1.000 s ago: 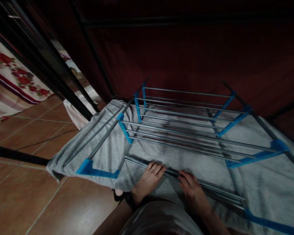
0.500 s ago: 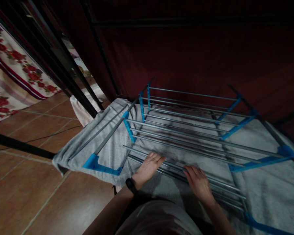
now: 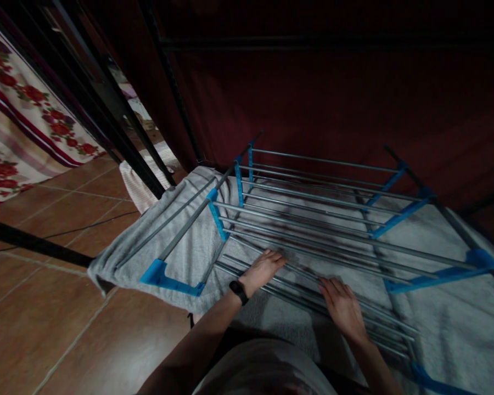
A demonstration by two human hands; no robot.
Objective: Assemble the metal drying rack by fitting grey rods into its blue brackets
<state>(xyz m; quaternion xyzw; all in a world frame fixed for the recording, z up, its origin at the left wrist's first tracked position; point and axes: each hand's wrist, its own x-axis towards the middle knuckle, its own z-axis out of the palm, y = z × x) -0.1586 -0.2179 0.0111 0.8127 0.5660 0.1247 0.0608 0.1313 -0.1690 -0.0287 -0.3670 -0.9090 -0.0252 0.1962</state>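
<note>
Low in the frame, left hand [image 3: 264, 267] and right hand [image 3: 342, 308] lie flat, unclenched, on loose steel rods [image 3: 313, 291] atop the grey towel [image 3: 181, 252]; rods look stiff, smooth, likely to roll; best pinched mid-length.

A drying rack [image 3: 313, 219] fills the centre and right of the frame, standing on a towel [image 3: 181, 247] spread over the tiled floor [image 3: 45, 318]. The left hand [image 3: 263, 269] and right hand [image 3: 341, 307] rest side by side on its near rods [image 3: 308, 285], lower centre. A flowered cloth [image 3: 20, 126] hangs at upper left.
</note>
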